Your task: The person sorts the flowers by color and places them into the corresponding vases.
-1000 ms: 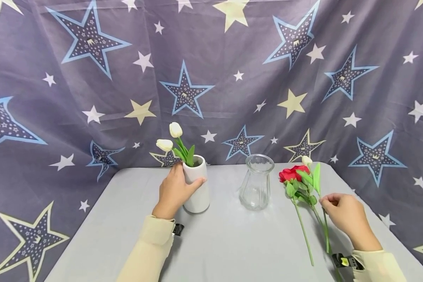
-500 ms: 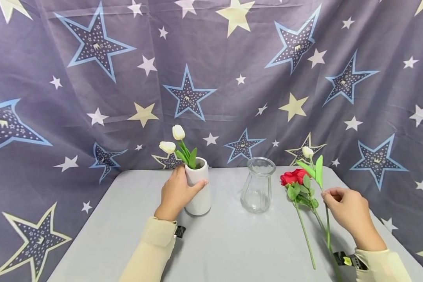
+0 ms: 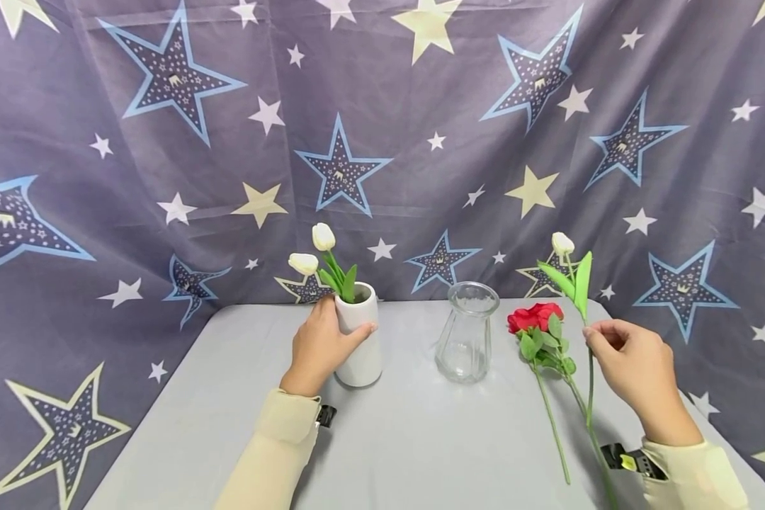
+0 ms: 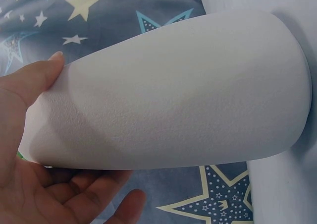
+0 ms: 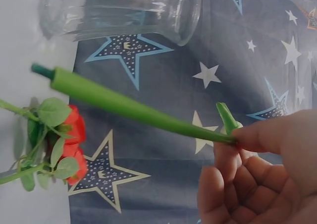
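My left hand (image 3: 324,347) grips a white vase (image 3: 360,354) near its rim, thumb on one side and fingers behind. Two white tulips (image 3: 323,237) with green leaves stand in that vase and lean left. The left wrist view shows the vase's smooth wall (image 4: 178,95) up close. At the right, my right hand (image 3: 637,372) pinches a single white tulip (image 3: 562,244) by its green stem below the leaves, holding it upright. In the right wrist view the stem's lower end (image 5: 99,97) sticks out from between thumb and fingers.
A clear glass vase (image 3: 465,347) stands between the hands, nothing inside it. Red roses (image 3: 535,317) with long green stems lie on the grey table (image 3: 421,453), just left of the right hand. A star-patterned cloth (image 3: 382,127) hangs behind the table.
My right hand has raised the white tulip from beside the roses, so its bloom now stands above them. The left hand keeps its grip on the white vase.
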`<state>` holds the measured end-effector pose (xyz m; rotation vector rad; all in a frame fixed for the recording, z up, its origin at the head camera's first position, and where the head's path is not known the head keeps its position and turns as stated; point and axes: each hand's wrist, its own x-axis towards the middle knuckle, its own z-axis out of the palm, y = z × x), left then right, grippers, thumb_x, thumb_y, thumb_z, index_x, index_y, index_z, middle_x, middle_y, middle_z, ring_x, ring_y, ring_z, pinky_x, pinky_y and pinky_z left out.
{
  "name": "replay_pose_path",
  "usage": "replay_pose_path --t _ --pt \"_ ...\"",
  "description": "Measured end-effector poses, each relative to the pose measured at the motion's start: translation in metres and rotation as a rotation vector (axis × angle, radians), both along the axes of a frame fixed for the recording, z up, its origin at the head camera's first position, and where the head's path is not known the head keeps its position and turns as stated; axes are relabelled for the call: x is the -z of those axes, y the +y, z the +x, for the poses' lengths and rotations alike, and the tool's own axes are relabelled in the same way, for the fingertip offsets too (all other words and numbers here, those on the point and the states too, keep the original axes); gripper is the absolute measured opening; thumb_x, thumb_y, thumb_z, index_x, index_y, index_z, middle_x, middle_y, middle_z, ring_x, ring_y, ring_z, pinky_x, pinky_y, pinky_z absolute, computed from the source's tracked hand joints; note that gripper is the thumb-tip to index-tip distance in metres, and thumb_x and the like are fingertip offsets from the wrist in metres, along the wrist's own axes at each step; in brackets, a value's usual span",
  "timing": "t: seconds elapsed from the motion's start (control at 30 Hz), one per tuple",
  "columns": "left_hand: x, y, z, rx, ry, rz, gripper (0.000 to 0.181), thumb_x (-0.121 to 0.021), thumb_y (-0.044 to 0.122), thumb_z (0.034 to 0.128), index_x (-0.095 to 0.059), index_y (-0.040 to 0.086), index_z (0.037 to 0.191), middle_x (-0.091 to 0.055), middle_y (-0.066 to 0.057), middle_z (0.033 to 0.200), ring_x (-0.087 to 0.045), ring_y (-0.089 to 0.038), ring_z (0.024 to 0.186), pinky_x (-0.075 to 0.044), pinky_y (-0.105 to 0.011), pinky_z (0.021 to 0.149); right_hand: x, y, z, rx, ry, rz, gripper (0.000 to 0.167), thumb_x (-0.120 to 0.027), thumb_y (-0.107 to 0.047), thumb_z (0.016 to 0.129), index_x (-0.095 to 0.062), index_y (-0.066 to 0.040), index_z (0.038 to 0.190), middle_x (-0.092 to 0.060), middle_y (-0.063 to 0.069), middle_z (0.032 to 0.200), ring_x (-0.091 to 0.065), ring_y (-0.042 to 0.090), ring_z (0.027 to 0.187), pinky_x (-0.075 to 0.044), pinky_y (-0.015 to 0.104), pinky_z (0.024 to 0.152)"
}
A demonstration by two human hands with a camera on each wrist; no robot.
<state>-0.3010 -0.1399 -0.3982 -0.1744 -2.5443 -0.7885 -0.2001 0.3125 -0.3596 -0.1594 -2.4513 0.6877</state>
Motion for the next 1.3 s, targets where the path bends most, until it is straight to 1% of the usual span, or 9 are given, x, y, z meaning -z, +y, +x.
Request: replay_pose_path --t 0.13,0.33,0.5,0.67,0.87,1.03,1.13,1.3 --pt "-0.002 0.001 0.000 0.006 -0.004 0.002 0.087 -0.075 0.072 0.0798 -0.053 0.008 0.135 -0.064 -0.012 0.119 -0.070 -0.041 0.097 -0.054 -0.056 0.077 -0.005 -0.003 0.000 0.003 0.021 -0.012 0.025 -0.067 -0.035 0.099 -0.078 -0.012 0.100 -0.070 0.001 0.075 -0.051 0.003 0.058 -0.039 0.029 0.055" --pt "0.000 0.000 0.001 0.001 -0.013 0.009 0.087 -0.075 0.072 0.0796 -0.053 0.009 0.136 -0.064 -0.011 0.120 -0.070 -0.039 0.098 -0.054 -0.056 0.077 -0.012 -0.011 -0.001 -0.023 0.068 -0.024 0.024 -0.067 -0.036 0.099 -0.077 -0.014 0.098 -0.069 0.000 0.071 -0.052 0.003 0.056 -0.038 0.028 0.054" --pt "0.000 -0.001 0.000 -0.004 -0.015 0.007 0.088 -0.075 0.073 0.0792 -0.053 0.010 0.136 -0.064 -0.010 0.120 -0.070 -0.039 0.098 -0.054 -0.055 0.077 -0.020 -0.018 -0.002 -0.029 0.098 -0.041 0.024 -0.068 -0.038 0.099 -0.077 -0.015 0.096 -0.070 0.000 0.071 -0.055 0.002 0.056 -0.039 0.026 0.053" --pt "0.000 -0.001 -0.001 -0.005 -0.010 0.003 0.088 -0.075 0.072 0.0790 -0.053 0.009 0.136 -0.064 -0.011 0.119 -0.070 -0.039 0.097 -0.054 -0.056 0.077 -0.027 -0.024 -0.001 -0.044 0.112 -0.057 0.026 -0.069 -0.038 0.099 -0.078 -0.014 0.098 -0.073 0.001 0.073 -0.057 0.000 0.058 -0.040 0.025 0.052" --pt "-0.001 0.000 -0.002 -0.001 -0.012 0.004 0.088 -0.075 0.072 0.0794 -0.053 0.009 0.137 -0.064 -0.011 0.120 -0.070 -0.039 0.098 -0.054 -0.055 0.077 -0.034 -0.031 -0.002 -0.050 0.130 -0.056 0.024 -0.071 -0.038 0.098 -0.078 -0.015 0.099 -0.074 0.001 0.075 -0.057 -0.002 0.059 -0.041 0.024 0.052" --pt "-0.001 0.000 -0.001 0.002 -0.015 0.004 0.089 -0.075 0.072 0.0797 -0.053 0.008 0.138 -0.064 -0.011 0.121 -0.069 -0.039 0.098 -0.054 -0.055 0.078 -0.040 -0.037 -0.003 -0.066 0.152 -0.067 0.023 -0.072 -0.038 0.097 -0.078 -0.016 0.101 -0.075 0.002 0.079 -0.057 -0.003 0.062 -0.041 0.022 0.055" --pt "-0.002 0.000 -0.001 0.003 -0.008 0.004 0.089 -0.075 0.071 0.0797 -0.053 0.008 0.137 -0.064 -0.012 0.121 -0.069 -0.040 0.099 -0.054 -0.056 0.078 -0.043 -0.041 -0.004 -0.087 0.171 -0.077 0.022 -0.073 -0.036 0.097 -0.079 -0.016 0.104 -0.077 0.003 0.084 -0.058 -0.006 0.063 -0.043 0.018 0.058" --pt "-0.002 0.000 -0.001 0.002 -0.007 0.001 0.088 -0.076 0.072 0.0794 -0.053 0.008 0.137 -0.064 -0.012 0.121 -0.070 -0.040 0.099 -0.054 -0.056 0.078 -0.046 -0.047 -0.006 -0.107 0.200 -0.102 0.019 -0.074 -0.033 0.096 -0.079 -0.016 0.104 -0.076 0.002 0.085 -0.060 -0.008 0.064 -0.043 0.016 0.062"
